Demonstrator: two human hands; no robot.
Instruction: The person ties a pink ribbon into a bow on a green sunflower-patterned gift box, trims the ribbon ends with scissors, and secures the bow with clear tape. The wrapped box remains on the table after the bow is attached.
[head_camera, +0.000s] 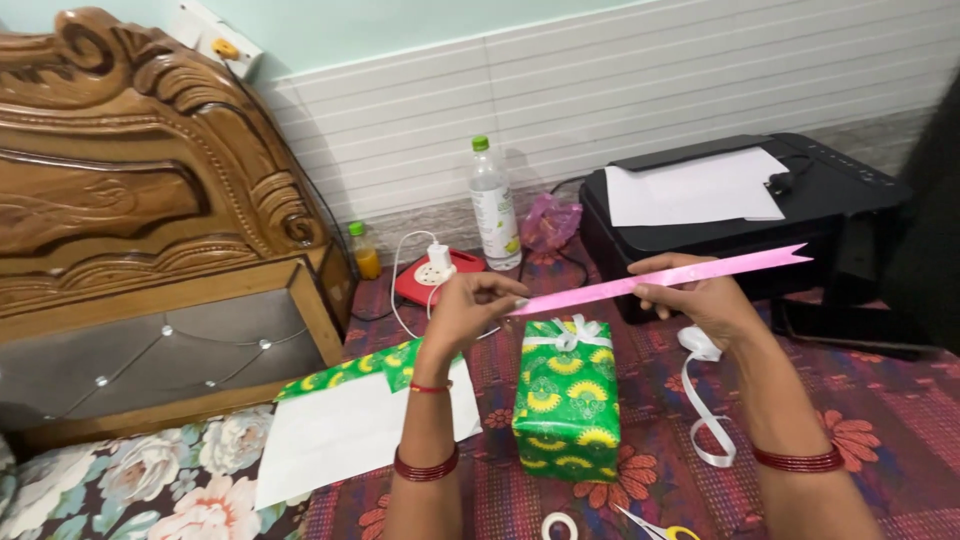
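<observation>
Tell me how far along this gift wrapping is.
Done: the box is fully covered in green sunflower paper, and a white ribbon bow sits on top. In hand: a pink ribbon strip is stretched between the left hand and right hand, above the box. Left: the pink strip is not yet on the box. Leftover paper, loose white ribbon and scissors lie around.

Both hands (470, 310) (700, 295) raised — fingers pinched

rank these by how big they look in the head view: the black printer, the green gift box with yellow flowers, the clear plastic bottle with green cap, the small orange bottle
1. black printer, though it stands farther back
2. green gift box with yellow flowers, nearer the camera
3. clear plastic bottle with green cap
4. small orange bottle
</observation>
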